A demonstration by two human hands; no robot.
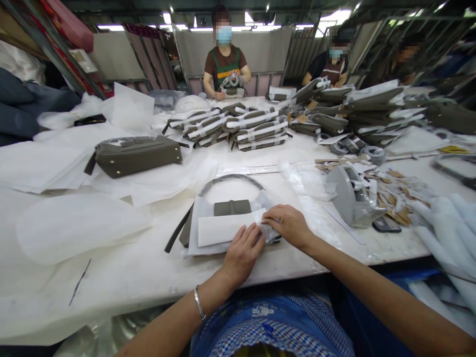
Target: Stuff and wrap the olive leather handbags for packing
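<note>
An olive handbag (183, 232) lies on the table before me, its wrapped handle (232, 177) arching away and a strap hanging off to the left. A translucent wrapping sheet (197, 206) covers much of the front. Over it lies a white foam strip (219, 230), below the olive flap tab (232, 207). My left hand (243, 250) rests with fingers stretched flat on the strip's right part. My right hand (288, 224) pinches the wrapping sheet at the bag's right side, close to my left fingertips. The exact edge between those fingers is hard to make out.
Another olive bag (139, 156) lies at left on white sheets (44, 161). Wrapped bags (238, 124) are piled behind. At right stand a grey tape dispenser (351, 196), a phone (386, 224) and scattered tags (397, 193). A masked co-worker (226, 64) works across the table.
</note>
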